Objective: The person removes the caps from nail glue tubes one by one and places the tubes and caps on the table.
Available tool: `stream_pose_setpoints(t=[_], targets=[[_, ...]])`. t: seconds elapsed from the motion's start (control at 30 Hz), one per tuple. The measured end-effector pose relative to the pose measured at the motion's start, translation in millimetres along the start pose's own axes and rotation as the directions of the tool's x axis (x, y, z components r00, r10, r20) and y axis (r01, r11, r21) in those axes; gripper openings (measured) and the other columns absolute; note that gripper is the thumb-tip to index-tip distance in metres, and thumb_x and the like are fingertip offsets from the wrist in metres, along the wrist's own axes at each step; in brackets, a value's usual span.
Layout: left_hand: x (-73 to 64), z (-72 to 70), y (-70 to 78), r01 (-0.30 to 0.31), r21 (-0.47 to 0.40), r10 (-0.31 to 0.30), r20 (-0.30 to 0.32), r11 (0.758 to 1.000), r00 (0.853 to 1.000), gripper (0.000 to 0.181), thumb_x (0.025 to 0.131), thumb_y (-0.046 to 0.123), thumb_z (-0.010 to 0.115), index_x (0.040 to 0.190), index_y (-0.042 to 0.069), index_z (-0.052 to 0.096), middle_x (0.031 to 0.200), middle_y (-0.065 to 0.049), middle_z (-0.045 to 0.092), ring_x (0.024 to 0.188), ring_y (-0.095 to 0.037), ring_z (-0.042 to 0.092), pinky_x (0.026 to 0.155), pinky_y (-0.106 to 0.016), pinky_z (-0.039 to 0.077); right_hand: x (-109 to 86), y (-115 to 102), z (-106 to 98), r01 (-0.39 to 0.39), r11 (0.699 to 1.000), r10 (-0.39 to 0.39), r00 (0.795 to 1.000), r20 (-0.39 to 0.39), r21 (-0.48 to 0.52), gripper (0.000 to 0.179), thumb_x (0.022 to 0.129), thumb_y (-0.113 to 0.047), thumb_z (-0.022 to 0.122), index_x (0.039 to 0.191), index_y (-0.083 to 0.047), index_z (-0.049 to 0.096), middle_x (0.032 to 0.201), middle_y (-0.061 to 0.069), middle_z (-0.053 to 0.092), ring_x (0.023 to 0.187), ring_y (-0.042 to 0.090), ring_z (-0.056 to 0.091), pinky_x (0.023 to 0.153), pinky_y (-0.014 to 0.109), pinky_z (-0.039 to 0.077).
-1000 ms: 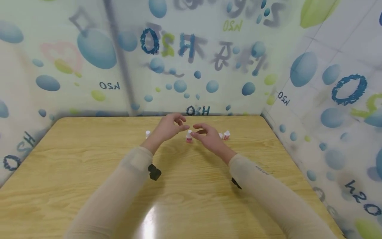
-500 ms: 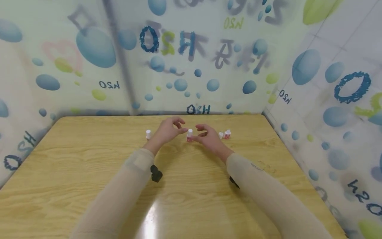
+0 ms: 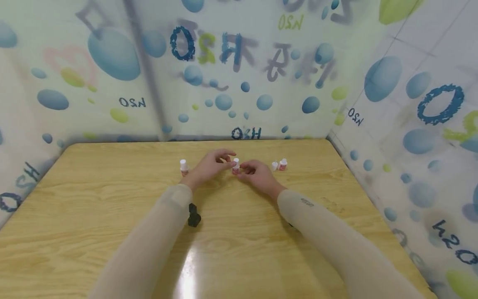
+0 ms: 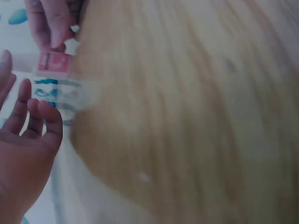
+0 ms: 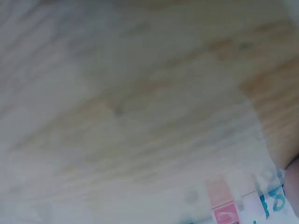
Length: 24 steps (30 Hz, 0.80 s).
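A small dropper-type bottle (image 3: 235,167) with a white cap and pink-red label stands upright on the table between the two hands. My left hand (image 3: 213,165) is on its left, thumb at the cap and fingers loosely bent; the left wrist view shows the fingers of this left hand (image 4: 30,126) apart from the labelled bottle (image 4: 54,62). From the other side my right hand (image 3: 258,176) has its fingertips beside the bottle's lower part; whether they touch it is unclear. Only a sliver of the right hand (image 5: 292,186) enters the right wrist view.
Another white-capped bottle (image 3: 184,167) stands left, partly behind the left wrist. To the right are a small white piece (image 3: 274,165) and a pink-labelled bottle (image 3: 283,165). The wooden table (image 3: 112,199) meets a patterned wall (image 3: 220,116) at its back edge.
The right hand has lowered beside the bottle, and the left hand has come down slightly, its thumb now at the cap. The bottles stay in place; the head view tilts down a little.
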<state>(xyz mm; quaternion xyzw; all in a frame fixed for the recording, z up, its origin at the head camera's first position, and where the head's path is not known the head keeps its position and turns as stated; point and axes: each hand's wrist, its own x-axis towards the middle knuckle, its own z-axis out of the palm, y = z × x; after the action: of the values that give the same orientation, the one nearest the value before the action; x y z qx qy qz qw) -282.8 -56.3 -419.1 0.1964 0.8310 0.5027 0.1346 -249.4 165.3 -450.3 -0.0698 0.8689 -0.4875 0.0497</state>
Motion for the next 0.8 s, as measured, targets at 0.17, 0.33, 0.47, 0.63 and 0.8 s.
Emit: stream_pose_setpoints(t=[0.17,0.33,0.47,0.63,0.8], targets=[[-1.1,-2.3,-8.7,0.024,-0.077,-0.021,0.035,0.997,0.999,0.048,0.105,0.033,0.070,0.148,0.014,0.061,0.119,-0.009,0.063,0.091,-0.025,0.062,0.071,-0.029,0.053,2.4,-2,4,0.029,0.997,-0.030,0.999,-0.014,-0.068,0.036,0.095,-0.025,0.083,0.127,-0.009,0.076,0.118,0.009,0.070,0.104,0.021,0.063,0.095,0.038,0.053],[1.1,-4.6,-7.9,0.017,-0.057,-0.014,0.053,0.998,0.999,0.048,0.105,0.032,0.070,0.150,0.017,0.061,0.119,-0.008,0.062,0.084,-0.023,0.059,0.067,-0.028,0.051,5.2,-1,6,0.035,0.996,-0.037,0.999,-0.024,-0.086,0.038,0.094,-0.029,0.084,0.127,-0.010,0.077,0.113,0.007,0.070,0.100,0.019,0.062,0.091,0.034,0.053],[3.7,-4.8,-3.5,-0.001,-0.014,0.002,0.064,1.000,0.998,0.045,0.106,0.034,0.068,0.149,0.021,0.063,0.121,-0.008,0.062,0.077,-0.022,0.054,0.064,-0.029,0.047,5.7,1,6,0.046,0.993,-0.049,0.998,-0.032,-0.107,0.036,0.095,-0.028,0.083,0.126,-0.011,0.078,0.109,0.007,0.069,0.096,0.019,0.062,0.087,0.033,0.052],[9.1,-4.3,-3.1,-0.037,0.027,0.035,0.073,0.999,0.997,0.042,0.107,0.033,0.067,0.147,0.021,0.065,0.124,-0.008,0.064,0.083,-0.024,0.055,0.068,-0.030,0.047,6.1,1,6,0.080,0.981,-0.087,0.996,-0.032,-0.179,0.030,0.096,-0.029,0.081,0.122,-0.013,0.081,0.108,0.006,0.069,0.095,0.018,0.062,0.086,0.033,0.052],[10.6,-2.9,-3.8,-0.033,0.069,0.029,0.059,0.997,0.998,0.034,0.107,0.032,0.066,0.138,0.021,0.071,0.129,-0.007,0.067,0.097,-0.023,0.057,0.079,-0.032,0.048,4.6,-1,7,0.080,0.978,-0.086,0.996,-0.024,-0.193,0.024,0.097,-0.028,0.080,0.116,-0.014,0.082,0.109,0.005,0.071,0.097,0.018,0.064,0.088,0.034,0.054]])
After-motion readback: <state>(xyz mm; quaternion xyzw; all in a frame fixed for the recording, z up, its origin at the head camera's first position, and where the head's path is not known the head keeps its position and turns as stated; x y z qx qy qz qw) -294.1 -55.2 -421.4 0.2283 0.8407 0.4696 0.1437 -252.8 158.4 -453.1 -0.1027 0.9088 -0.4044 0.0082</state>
